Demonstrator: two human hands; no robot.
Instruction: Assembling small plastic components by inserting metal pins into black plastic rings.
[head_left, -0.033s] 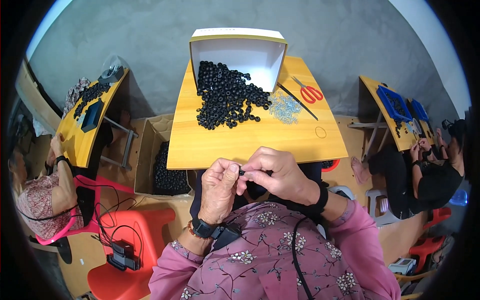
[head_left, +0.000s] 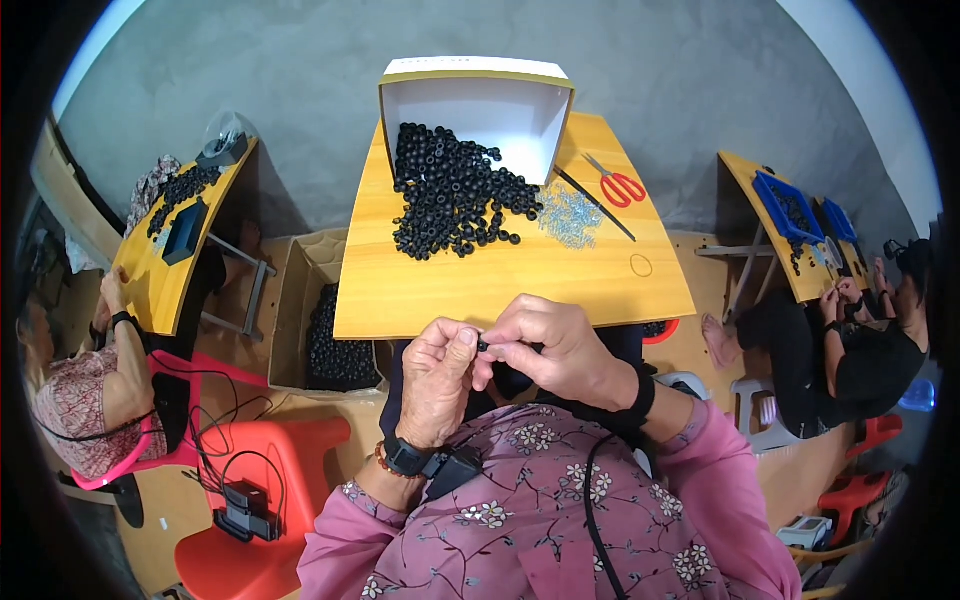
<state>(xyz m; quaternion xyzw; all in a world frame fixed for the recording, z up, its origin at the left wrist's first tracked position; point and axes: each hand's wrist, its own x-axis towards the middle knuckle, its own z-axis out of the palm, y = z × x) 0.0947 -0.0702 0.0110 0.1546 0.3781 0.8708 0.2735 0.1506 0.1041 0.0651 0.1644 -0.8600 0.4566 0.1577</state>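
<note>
Small black ring [head_left: 483,345] pinched between left hand [head_left: 437,385] and right hand [head_left: 553,350], fingertips pressed together, just below the yellow surface [head_left: 520,275] near edge; left thumb nearer.

Pink floral sleeves [head_left: 700,480], black wristbands, beaded bracelet.

Bright, even daylight; soft shadows; sharp centre; fisheye bending and black vignette at edges
</note>
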